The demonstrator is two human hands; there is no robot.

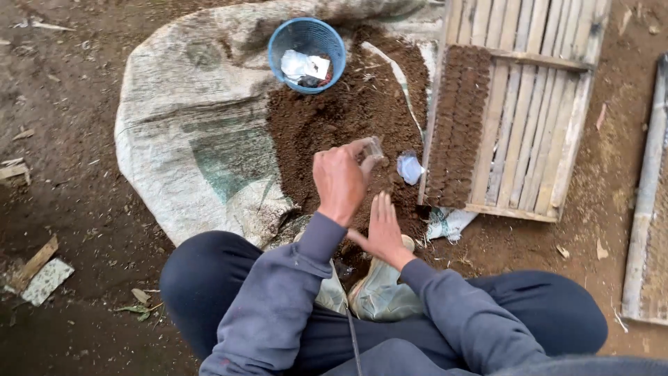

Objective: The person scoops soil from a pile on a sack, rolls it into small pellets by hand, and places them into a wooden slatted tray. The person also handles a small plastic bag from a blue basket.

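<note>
The left hand (339,182) pinches a small clear bag (374,148) above the soil heap (334,118) on the sack (181,118); the right hand (385,226) lies flat, empty. Filled rows (458,125) cover the bamboo tray's (536,118) left edge; the remainder is bare.

Basket (307,43), upper centre: bright blue mesh, white scraps inside with a bit of red. Soil heap (348,118), centre: dark reddish brown. Sack (195,118) beneath it: off-white, faded green print (pattern unclear). Bamboo tray (536,118), upper right: pale tan slats; left strip filled with rows of dark brown soil plugs (458,125). Sleeves (278,299): grey-blue. Trousers: dark navy. Small bag (409,168) by the tray: pale bluish-white, translucent.
</note>
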